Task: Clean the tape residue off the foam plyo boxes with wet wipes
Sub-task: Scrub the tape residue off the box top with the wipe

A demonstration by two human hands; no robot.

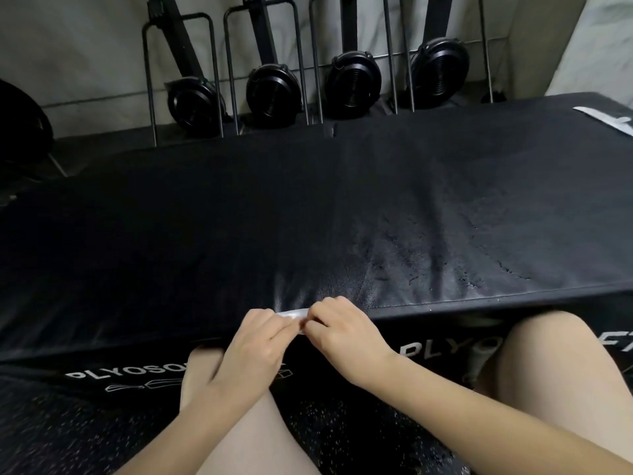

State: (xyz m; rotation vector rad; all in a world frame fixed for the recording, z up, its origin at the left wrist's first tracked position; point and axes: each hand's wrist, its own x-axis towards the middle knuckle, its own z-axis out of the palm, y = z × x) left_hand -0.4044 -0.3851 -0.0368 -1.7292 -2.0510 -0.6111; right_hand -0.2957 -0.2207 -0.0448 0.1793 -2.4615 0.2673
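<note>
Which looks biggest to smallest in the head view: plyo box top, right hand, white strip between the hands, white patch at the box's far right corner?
1. Plyo box top
2. Right hand, enlarged by nearness to the camera
3. White patch and white strip: unsure; the patch is farther away and cut off, the strip partly covered by the hands.

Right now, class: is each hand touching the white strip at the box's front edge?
Touching. The head view shows the left hand and right hand both pinching the white strip.
</note>
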